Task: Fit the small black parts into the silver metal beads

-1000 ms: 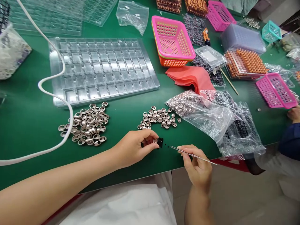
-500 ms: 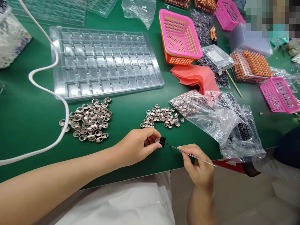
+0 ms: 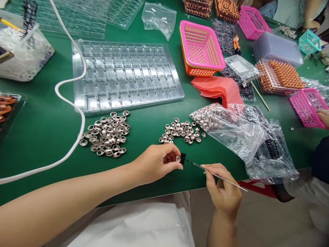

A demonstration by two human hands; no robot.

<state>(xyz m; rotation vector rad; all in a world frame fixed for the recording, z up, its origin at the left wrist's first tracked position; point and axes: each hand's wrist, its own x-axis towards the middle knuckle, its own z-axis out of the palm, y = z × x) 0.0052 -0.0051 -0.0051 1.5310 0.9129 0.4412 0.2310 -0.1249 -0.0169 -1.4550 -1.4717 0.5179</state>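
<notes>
left hand (image 3: 156, 163) pinches a small metal cup (image 3: 178, 158) between thumb and forefinger, low over the green surface (image 3: 38, 133) near its front edge, with a small black part (image 3: 182, 157) touching the cup's open side. right hand (image 3: 223, 192) is closed on thin tweezers (image 3: 218, 176) in a pencil-like grip, tip aimed left toward the black part, near it but not touching. a tiny black speck lies between tip and part.

judgement: the step looks like seating the black part in the cup. doing it well likely means keeping the cup's opening turned toward the tweezers, bracing both hands on the surface, and coming in shallow so the part isn't flicked off.

pose: left forearm runs in from lower left, wrist straight, other fingers curled under. right wrist sits off the surface edge, palm turned inward.

nearby: a small pile of cups (image 3: 182, 130) just behind the left hand, a larger pile (image 3: 108, 134) to the left, a clear tray (image 3: 125, 73) beyond, plastic bags (image 3: 239, 133) of parts to the right.
</notes>
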